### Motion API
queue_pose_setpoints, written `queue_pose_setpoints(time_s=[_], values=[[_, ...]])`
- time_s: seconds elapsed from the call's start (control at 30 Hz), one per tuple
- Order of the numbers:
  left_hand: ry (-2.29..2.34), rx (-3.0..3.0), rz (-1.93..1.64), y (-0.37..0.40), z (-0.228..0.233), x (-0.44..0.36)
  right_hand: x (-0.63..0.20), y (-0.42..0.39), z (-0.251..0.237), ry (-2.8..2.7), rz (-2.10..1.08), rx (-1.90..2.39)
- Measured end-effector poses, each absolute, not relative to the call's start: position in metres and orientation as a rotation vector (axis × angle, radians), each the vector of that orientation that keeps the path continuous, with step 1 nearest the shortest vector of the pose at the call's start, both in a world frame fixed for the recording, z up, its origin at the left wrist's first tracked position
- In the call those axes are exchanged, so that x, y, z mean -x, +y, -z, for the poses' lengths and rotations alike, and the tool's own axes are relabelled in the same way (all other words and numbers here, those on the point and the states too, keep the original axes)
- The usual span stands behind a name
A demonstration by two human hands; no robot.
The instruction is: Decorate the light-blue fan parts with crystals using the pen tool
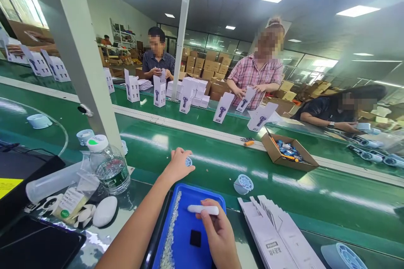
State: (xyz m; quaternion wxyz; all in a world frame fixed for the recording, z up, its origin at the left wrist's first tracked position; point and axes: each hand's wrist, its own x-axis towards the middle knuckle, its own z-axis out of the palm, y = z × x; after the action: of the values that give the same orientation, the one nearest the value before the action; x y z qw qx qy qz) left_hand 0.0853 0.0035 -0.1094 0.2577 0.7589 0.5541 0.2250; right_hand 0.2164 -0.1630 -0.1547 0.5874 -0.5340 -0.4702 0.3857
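My left hand (180, 165) stretches over the green conveyor belt, its fingers and thumb spread around a light blue round plastic part (188, 162). The hand hides most of that part, and firm contact is not visible. A white pen-shaped stick (202, 209) is pinched between the thumb and fingers of my right hand (217, 231). This hand is above a blue tray (184, 227), which holds a black square pad (195, 238) and a strip of small whitish pieces (172, 231) along its left side.
Right of the tray lie flat white printed boxes (280, 235); light blue parts (243, 184) sit nearby. A water bottle (110, 168) and white mouse (105, 211) are at left. An open cardboard box (287, 151) holds tools. Co-workers (257, 71) stand or sit across the belt behind upright boxes (223, 108).
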Motion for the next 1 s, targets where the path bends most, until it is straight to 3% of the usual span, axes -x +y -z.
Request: queue_pose_setpoints(time_s=[0.37,0.6,0.83,1.0], values=[[2.258,-1.611,-0.743,0.029,0.105,-0.026,-0.212,-0.161,0.152,-1.176,-0.989,1.264],[2.333,-1.404,-0.716,0.036,0.113,0.002,-0.214,-0.160,0.160,-1.206,-0.964,1.289],[2.385,-1.392,-0.729,0.035,0.118,0.011,-0.222,-0.161,0.161,-1.302,-0.732,1.386],[2.400,-1.333,-0.780,0.033,0.120,0.007,-0.220,-0.160,0.163,-1.263,-0.879,1.297]])
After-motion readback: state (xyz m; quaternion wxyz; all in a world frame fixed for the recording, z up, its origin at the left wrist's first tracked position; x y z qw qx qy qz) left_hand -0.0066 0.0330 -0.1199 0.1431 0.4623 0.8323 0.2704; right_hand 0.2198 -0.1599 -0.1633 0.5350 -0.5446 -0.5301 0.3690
